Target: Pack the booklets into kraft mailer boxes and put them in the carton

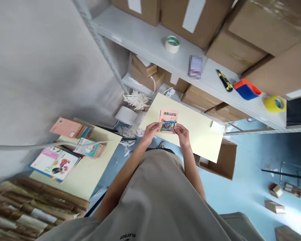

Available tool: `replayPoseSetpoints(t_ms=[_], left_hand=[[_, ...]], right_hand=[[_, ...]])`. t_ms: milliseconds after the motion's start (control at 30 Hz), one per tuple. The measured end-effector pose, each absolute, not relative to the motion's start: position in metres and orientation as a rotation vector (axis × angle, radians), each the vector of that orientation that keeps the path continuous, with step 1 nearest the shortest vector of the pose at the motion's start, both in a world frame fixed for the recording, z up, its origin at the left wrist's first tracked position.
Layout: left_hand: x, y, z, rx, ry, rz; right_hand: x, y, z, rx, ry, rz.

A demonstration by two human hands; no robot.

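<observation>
A small pink booklet (169, 115) with a colourful picture on its cover is held up above the pale yellow table (200, 134). My left hand (152, 131) is closed on its left edge, thumb over the front. On the opposite edge, my right hand (182, 133) pinches it the same way. The cover faces me, and the fingers behind it are hidden.
A second table (100, 170) at the left carries stacked books (56, 162) and pink booklets (66, 127). The grey shelf (147, 38) holds cartons, masking tape (172, 44), a utility knife (224, 80) and yellow tape (274, 103). An open carton (228, 160) stands on the floor.
</observation>
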State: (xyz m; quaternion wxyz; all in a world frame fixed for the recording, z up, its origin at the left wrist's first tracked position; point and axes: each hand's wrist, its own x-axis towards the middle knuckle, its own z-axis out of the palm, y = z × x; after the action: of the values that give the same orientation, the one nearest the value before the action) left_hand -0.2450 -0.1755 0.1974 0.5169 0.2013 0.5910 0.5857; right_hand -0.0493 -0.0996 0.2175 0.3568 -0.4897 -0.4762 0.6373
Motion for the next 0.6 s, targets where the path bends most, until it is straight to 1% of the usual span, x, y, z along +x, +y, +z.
replayPoseSetpoints(t_ms=[133,300,433,467,500,600], left_hand=[[-0.202,-0.128,0.194,0.469,1.332,1.342],[-0.164,-0.094,0.201,0.417,1.314,1.3],[-0.146,-0.083,0.208,0.49,1.434,1.336],[-0.143,-0.082,0.21,0.54,1.464,1.347],[-0.139,-0.082,0.213,0.595,1.487,1.358],[-0.131,-0.086,0.222,0.773,1.523,1.366]], right_hand=[[-0.001,-0.065,0.217,-1.256,-1.181,1.569],[0.034,-0.04,0.211,-1.344,-1.232,1.457],[0.03,-0.038,0.216,-1.497,-1.449,1.081],[0.025,-0.039,0.22,-1.496,-1.5,1.037],[0.019,-0.041,0.224,-1.476,-1.533,1.05],[0.002,-0.042,0.238,-1.388,-1.527,1.235]])
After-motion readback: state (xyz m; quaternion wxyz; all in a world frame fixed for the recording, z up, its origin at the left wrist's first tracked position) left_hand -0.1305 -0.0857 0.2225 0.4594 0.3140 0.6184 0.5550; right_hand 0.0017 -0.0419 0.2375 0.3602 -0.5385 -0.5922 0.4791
